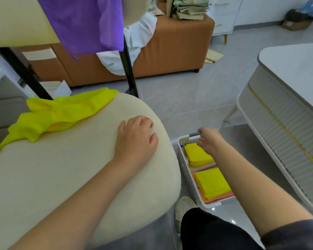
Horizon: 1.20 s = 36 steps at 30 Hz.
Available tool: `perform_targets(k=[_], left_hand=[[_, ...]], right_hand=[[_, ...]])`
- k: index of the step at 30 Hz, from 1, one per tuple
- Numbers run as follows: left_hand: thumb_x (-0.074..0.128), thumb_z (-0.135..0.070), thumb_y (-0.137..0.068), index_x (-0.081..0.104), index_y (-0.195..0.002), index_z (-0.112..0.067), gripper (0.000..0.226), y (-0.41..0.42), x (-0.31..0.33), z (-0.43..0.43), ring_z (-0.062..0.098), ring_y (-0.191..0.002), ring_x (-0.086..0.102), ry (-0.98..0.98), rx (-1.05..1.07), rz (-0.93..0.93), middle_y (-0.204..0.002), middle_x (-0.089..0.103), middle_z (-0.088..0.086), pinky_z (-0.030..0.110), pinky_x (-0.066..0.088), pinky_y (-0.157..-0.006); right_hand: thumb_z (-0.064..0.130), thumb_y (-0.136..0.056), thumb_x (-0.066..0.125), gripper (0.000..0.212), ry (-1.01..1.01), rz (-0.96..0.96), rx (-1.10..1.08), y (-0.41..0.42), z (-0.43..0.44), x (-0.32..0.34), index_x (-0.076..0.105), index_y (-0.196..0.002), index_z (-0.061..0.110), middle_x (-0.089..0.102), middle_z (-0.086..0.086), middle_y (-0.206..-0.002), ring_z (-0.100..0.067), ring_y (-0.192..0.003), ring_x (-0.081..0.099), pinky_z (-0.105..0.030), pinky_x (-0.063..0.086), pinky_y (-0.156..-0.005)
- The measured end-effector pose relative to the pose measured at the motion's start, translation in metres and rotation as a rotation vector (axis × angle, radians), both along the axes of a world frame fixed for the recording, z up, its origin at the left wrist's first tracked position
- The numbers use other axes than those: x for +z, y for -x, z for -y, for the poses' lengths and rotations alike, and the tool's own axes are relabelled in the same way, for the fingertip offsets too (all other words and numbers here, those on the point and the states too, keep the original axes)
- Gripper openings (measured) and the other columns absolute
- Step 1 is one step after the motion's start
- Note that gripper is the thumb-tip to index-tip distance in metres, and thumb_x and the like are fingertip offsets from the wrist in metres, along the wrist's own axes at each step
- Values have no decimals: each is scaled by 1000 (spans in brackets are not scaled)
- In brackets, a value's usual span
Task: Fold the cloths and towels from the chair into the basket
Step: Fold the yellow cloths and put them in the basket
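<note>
Yellow cloth (61, 114) lies crumpled on the chair (61, 168) at its far-left edge, long axis running near-left to far-right; left hand (135, 136) rests slack on the seat, right hand (209, 141) over the basket (186, 170) right of the chair, grip unclear.

Bright even daylight, soft shadows, wide-angle edge bending, slight blur

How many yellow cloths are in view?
3. A crumpled yellow cloth on the cream chair; two folded yellow cloths in the white plastic basket, far end and near end. Others may hide underneath.
</note>
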<state>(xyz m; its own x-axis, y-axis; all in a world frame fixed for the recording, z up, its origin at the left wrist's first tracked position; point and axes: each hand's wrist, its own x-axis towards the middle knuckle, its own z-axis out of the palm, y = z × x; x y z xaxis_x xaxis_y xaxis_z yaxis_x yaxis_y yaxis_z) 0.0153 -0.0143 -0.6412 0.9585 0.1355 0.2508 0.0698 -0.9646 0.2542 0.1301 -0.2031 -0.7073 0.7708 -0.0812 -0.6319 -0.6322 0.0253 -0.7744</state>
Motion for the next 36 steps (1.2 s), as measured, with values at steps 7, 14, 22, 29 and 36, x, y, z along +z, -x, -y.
perform_targets(k=[7,14,22,29,36], left_hand=[[60,-15,-78,61,-105,-14,26,29,24,-115,29,-112,49,-143,193,67,-118,56,8,41,35,-95],[54,-19,-89,63,-107,-15,20,34,26,-176,32,-105,53,-172,340,-52,-107,61,11,44,27,-96],[33,-42,-88,65,-79,-16,42,80,33,-141,31,-69,64,47,-123,54,-77,69,7,38,46,-63],[28,-58,-83,65,-103,-26,52,105,34,-123,22,-95,63,78,-188,-88,-105,67,-5,34,48,-69],[54,-30,-86,49,-129,-27,43,102,41,-147,17,-120,48,-1,-89,-236,-130,51,-7,29,41,-86]], right_hand=[[1,-88,45,35,187,400,300,36,-88,89,31,-66,26,28,4,-68,-14,-62,30,-26,29,-59],[12,-90,44,51,497,563,620,87,-154,102,39,-141,12,47,-2,-134,-19,-125,42,-29,36,-98],[8,-83,58,78,599,788,811,141,-172,95,20,-150,21,16,-8,-157,-18,-145,13,-24,15,-112],[9,-83,57,20,722,1092,912,135,-168,79,66,-99,14,48,-5,-141,-23,-142,28,-49,19,-114],[20,-88,50,15,1068,991,887,111,-141,102,57,-97,11,63,-5,-97,-25,-98,57,-39,7,-114]])
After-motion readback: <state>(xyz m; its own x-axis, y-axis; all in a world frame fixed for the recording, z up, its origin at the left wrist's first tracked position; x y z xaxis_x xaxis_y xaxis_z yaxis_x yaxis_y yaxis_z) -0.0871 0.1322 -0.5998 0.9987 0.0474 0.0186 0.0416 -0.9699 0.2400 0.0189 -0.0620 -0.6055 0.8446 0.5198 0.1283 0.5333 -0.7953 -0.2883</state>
